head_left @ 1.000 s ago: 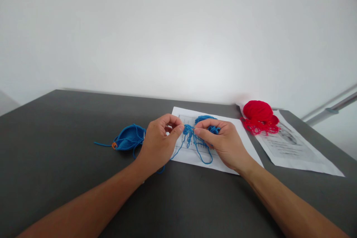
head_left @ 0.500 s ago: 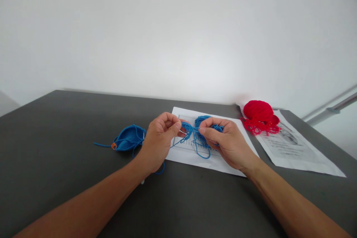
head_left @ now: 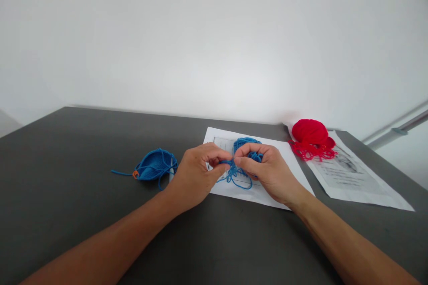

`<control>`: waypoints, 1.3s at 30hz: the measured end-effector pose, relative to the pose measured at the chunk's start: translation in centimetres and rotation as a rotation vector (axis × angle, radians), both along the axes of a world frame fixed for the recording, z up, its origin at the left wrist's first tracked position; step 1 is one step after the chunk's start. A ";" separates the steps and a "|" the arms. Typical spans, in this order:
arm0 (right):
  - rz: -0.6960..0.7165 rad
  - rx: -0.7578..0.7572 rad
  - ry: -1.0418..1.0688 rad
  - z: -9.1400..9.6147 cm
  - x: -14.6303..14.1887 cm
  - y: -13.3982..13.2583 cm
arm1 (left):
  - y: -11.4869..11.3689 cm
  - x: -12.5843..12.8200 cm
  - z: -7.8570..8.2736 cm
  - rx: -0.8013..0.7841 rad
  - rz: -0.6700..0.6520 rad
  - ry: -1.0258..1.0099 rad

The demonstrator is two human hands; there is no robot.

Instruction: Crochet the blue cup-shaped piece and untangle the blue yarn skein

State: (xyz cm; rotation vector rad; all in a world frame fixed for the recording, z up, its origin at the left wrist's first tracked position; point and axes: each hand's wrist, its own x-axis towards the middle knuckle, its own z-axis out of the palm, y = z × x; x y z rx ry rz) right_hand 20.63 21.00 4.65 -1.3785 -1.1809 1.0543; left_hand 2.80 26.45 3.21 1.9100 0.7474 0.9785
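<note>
My left hand [head_left: 197, 176] and my right hand [head_left: 267, 171] meet fingertip to fingertip over a white printed sheet [head_left: 264, 193]. Both pinch a tangle of blue yarn [head_left: 236, 173] that hangs in loops between them. Behind my right hand lies a small ball of blue yarn [head_left: 245, 143], partly hidden by the fingers. A strand runs left to a blue crocheted piece [head_left: 152, 167] with an orange marker [head_left: 136, 173] at its left tip and a hook stuck in its right side.
A red yarn ball [head_left: 309, 132] with loose red loops [head_left: 310, 152] sits on a second printed sheet [head_left: 354, 180] at the right. All rests on a dark grey table [head_left: 83, 187] against a white wall. A metal rail [head_left: 397, 131] shows far right.
My hands have drawn closer together, so the stretched blue tangle between them has bunched up. Both hands sit slightly lower over the sheet.
</note>
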 end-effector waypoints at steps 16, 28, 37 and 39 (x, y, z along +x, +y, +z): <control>-0.081 0.011 -0.226 -0.2 0.5 0.2 | 0.6 -0.1 0.3 -0.252 0.119 -0.045; -0.083 0.059 -0.389 -0.1 0.5 0.2 | 1.5 -0.9 1.7 -0.768 -0.252 -0.243; -0.081 0.058 -0.443 -0.2 0.8 0.0 | 2.9 -2.2 2.0 -0.283 -0.244 0.270; -0.078 0.061 -0.452 -0.2 0.8 0.0 | 2.8 -2.1 2.0 -0.248 -0.211 0.318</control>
